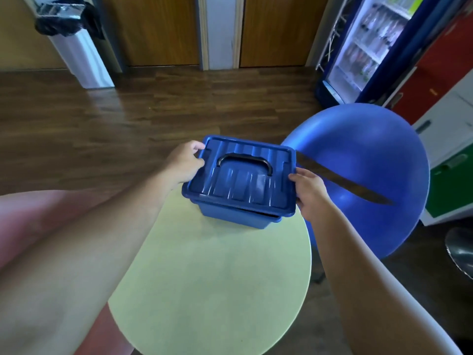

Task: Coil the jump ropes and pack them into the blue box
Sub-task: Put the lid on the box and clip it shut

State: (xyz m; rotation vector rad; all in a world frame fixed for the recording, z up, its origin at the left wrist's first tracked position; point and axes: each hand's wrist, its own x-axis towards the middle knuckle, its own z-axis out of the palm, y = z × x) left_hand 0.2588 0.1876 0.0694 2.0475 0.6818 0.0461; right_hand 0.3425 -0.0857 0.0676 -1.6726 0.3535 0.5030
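Observation:
The blue box [238, 218] stands at the far edge of a round pale-green table [212, 278]. Its blue lid [243, 175], ribbed and with a black handle [244, 161], lies over the box, slightly askew with a dark gap at the front right. My left hand [185, 163] grips the lid's left edge. My right hand [308, 189] grips the lid's right edge. No jump ropes are visible; the inside of the box is hidden by the lid.
A blue moulded chair [363, 175] stands right behind the table on the right. A drinks fridge [366, 47] and coloured cabinets [445, 139] line the right side. A bin with a black bag [76, 44] stands at the far left on the wooden floor.

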